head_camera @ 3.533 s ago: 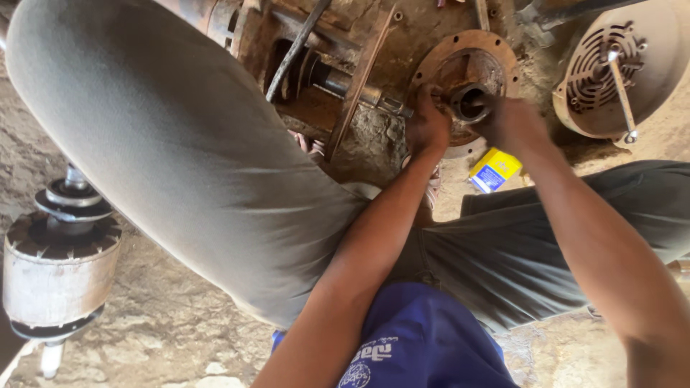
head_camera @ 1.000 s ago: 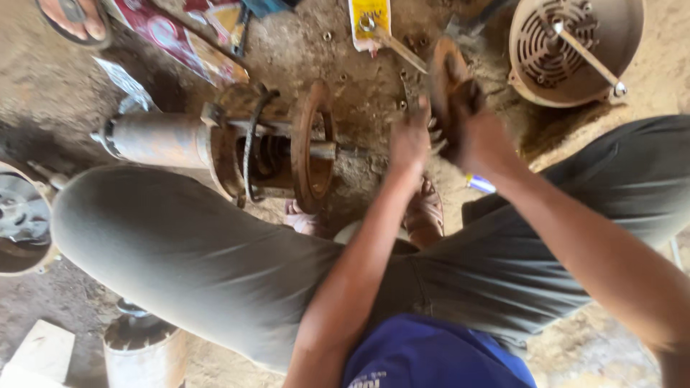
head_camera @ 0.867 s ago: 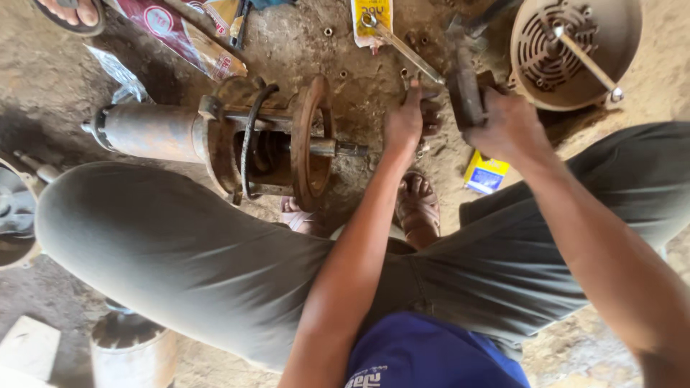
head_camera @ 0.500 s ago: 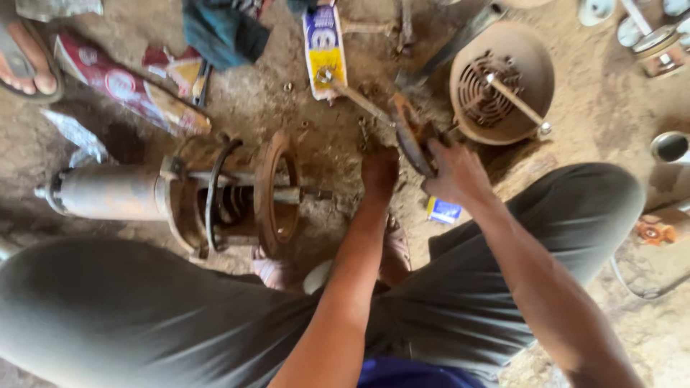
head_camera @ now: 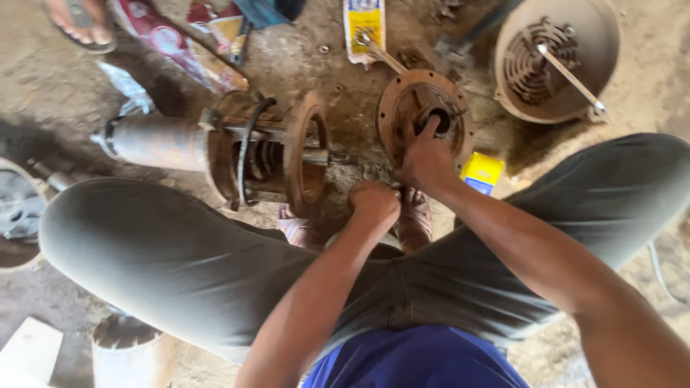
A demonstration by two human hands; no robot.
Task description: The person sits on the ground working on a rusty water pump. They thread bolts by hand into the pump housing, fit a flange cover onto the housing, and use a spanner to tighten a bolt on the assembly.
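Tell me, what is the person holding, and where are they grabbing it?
The right hand holds the rusty round plate by its lower rim, one finger poking into the middle hole. The left hand is a closed fist below it; whether it holds anything cannot be told.

The floor (head_camera: 647, 43) was bare, dusty earth, stained dark in patches. A rusty pump shaft assembly (head_camera: 237, 151) lay on its side across it, its disc end toward the middle. Just beside that end a round rusty flange plate (head_camera: 402, 108) rested on the dirt. A yellow packet (head_camera: 364, 21) lay near the top edge, with a metal rod (head_camera: 379, 52) over it. To the right sat a round fan cover (head_camera: 557, 61), a small yellow box (head_camera: 483, 171) below it. Crumpled wrappers (head_camera: 180, 43) lay at upper left.
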